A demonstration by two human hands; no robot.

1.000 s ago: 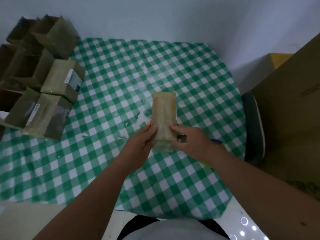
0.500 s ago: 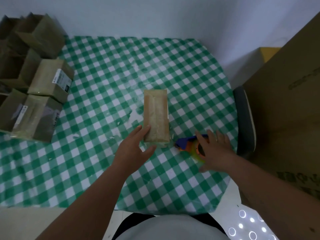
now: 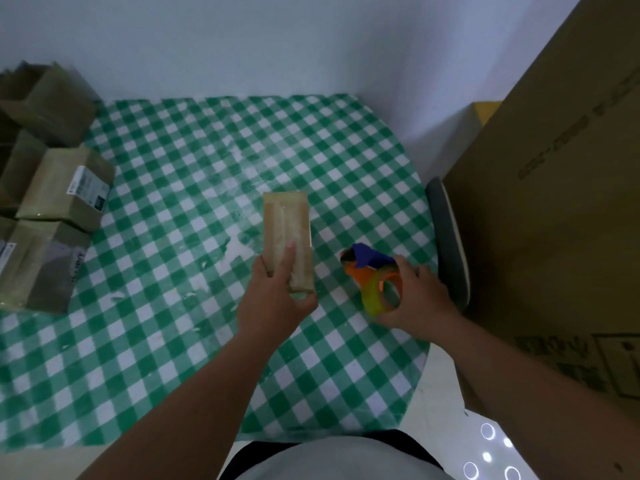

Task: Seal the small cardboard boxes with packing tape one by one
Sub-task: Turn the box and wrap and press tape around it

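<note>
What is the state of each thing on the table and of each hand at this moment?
small box: closed, lying flat on the table, held at its near end.
left hand: grips the small box, index finger on top.
tape dispenser: gripped at the table's right side.
right hand: curled round the tape dispenser.
stacked boxes: piled at the table's left edge.

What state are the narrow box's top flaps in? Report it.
Shut: the narrow box lies flat under the left hand, both top flaps folded down, meeting along a centre seam.
</note>
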